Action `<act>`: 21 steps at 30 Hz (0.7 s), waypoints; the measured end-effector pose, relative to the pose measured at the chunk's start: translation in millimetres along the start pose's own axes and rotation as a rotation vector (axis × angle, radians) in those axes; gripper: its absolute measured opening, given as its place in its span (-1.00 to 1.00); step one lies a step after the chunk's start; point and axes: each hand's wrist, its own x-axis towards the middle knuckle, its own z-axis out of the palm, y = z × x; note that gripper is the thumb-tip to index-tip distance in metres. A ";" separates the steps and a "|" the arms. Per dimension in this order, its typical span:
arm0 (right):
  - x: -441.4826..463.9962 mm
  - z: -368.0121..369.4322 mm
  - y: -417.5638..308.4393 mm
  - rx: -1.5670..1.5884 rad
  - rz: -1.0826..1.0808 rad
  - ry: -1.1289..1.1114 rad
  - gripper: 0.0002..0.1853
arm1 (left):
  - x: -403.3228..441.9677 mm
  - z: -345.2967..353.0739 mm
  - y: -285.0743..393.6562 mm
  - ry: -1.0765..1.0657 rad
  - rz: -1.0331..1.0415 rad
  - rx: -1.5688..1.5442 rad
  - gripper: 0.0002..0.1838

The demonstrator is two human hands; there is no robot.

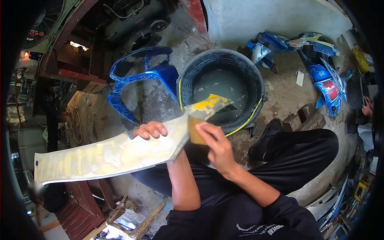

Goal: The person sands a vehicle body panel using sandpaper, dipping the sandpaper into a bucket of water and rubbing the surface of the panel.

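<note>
One panel (130, 153) slants across the centre, long end toward nine o'clock — the left hand (151, 130) has its grip curled over the upper edge; the right hand's (218, 149) closes on a tan pad (194, 134) against it. A bucket (249, 76) stands toward one o'clock.

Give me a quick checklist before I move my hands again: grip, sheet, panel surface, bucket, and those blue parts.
1. Left hand holding the panel: ok, fingers curl over its upper edge.
2. Brown sheet in the right hand: ok, held near the panel's narrower end.
3. Sheet pressed flat on the panel: cannot tell, fingers and angle hide the contact.
4. Panel face one even colour: not ok, whitish and yellow patches show.
5. Liquid in the bucket: ok, some greyish liquid shows.
6. Blue frame out of the hands' way: ok, it sits left of the bucket, beyond the panel.
</note>
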 end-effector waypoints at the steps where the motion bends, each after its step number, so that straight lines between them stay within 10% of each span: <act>1: 0.5 -0.2 -10.8 -0.016 0.010 -0.018 -0.16 | -0.6 0.9 -0.2 -0.001 0.001 0.001 -0.59; 21: 4.9 -3.2 8.9 -0.034 0.083 0.033 -0.19 | 6.0 15.9 4.7 -0.028 0.051 0.344 -0.58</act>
